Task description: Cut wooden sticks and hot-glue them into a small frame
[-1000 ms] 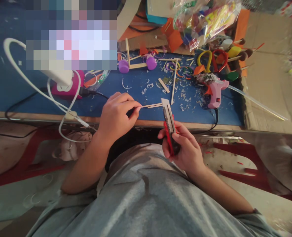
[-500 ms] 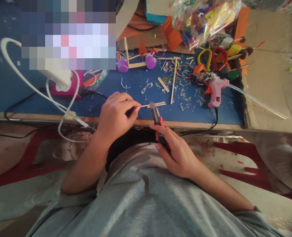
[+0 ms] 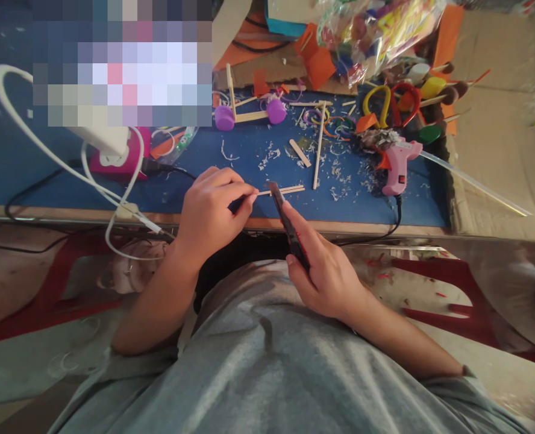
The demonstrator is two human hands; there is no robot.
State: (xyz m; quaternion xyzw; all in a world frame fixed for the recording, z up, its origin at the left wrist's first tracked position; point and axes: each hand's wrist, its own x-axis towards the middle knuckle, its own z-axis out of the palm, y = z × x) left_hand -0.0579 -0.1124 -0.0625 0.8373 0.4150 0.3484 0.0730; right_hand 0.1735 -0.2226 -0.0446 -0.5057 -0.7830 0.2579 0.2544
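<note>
My left hand point(image 3: 215, 211) pinches the left end of a thin wooden stick point(image 3: 264, 193) near the table's front edge. A second thin stick point(image 3: 294, 188) lies alongside it, to the right. In my right hand point(image 3: 324, 259) is a utility knife point(image 3: 290, 232) with a black and red body, the index finger stretched along it. Its blade tip rests on or just over the sticks; contact cannot be made out. Beyond them lie a short flat stick point(image 3: 300, 153) and a longer stick point(image 3: 320, 147). A stick frame with purple caps point(image 3: 249, 116) stands farther back.
To the right, a pink glue gun point(image 3: 398, 166) with a clear glue stick lies by the cardboard point(image 3: 497, 150). Scissors point(image 3: 405, 105) and a plastic bag point(image 3: 380, 36) are behind it. A magenta power socket point(image 3: 123, 160) with a white cable point(image 3: 59, 154) stands left. Shavings litter the blue tabletop.
My right hand has moved slightly up and tilted the utility knife leftward, its index finger now extended toward the blade. My left hand keeps its pinch on the stick.
</note>
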